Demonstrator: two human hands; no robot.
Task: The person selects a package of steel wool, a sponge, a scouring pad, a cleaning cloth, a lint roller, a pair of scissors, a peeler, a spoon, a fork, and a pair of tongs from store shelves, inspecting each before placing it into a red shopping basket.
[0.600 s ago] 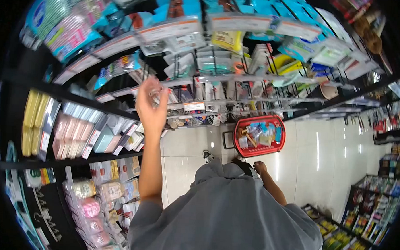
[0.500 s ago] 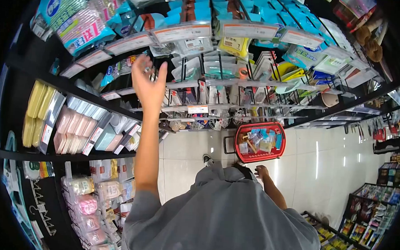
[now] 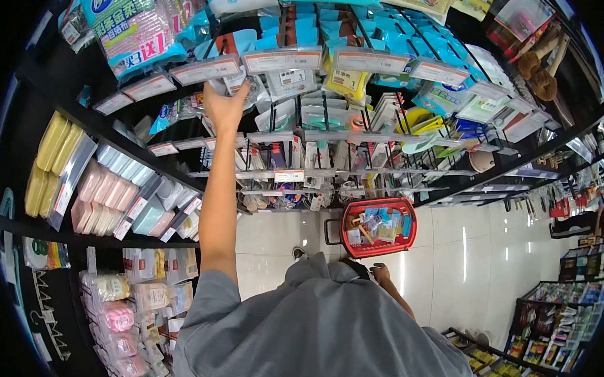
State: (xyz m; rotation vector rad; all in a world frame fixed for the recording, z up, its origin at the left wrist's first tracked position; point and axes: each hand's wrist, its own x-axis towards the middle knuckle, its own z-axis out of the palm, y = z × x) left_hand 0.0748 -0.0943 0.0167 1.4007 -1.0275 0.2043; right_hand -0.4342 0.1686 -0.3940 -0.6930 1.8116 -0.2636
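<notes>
My left hand is raised to the hanging rack, with thumb and fingers closed around a clear plastic packet just below a price label. Its fingertips are partly hidden by the packet and shelf edge. Beside it hang a grey-white packet and a yellow packet. Down by my body, my right hand holds nothing, its fingers loosely apart. A red shopping basket stands on the floor in front of that hand, with several packaged items inside.
Price labels line the rack's front edge. Striped cleaning-cloth packs hang at upper left. Yellow, pink and blue boxes fill the left shelf. Glossy tiled floor lies to the right, with a low display at lower right.
My left hand has gone from spread fingers in front of the rack to closing on the clear packet. The view has shifted, so the basket and my right hand appear slightly farther left.
</notes>
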